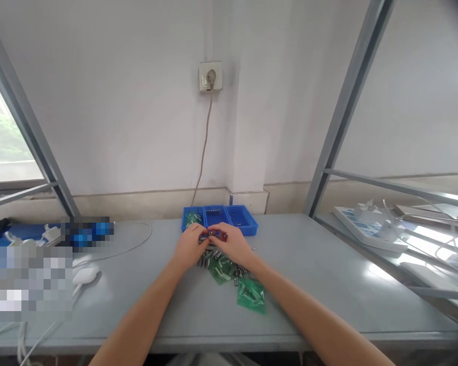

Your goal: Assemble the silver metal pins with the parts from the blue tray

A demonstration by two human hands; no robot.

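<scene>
My left hand (pixel 191 245) and my right hand (pixel 231 243) meet at the fingertips, pinched around a small dark metal part (pixel 210 233). Just behind them stands a blue divided tray (pixel 252 227), with green bagged pieces in its left compartment, a row of small metal parts in the middle one and a few small bits in the right one. Under and in front of my hands lie loose metal cylinders (pixel 236 277) and green plastic packets (pixel 221 268). One green bag with metal pieces (pixel 251 295) rests nearest the table's front edge.
Cables and a white adapter (pixel 86 275) lie on the grey table (pixel 309 284) at the left, beside a blurred patch. Grey metal frames rise at both sides. A power strip (pixel 370 229) sits beyond the right frame. A cord hangs from the wall socket (pixel 210 77).
</scene>
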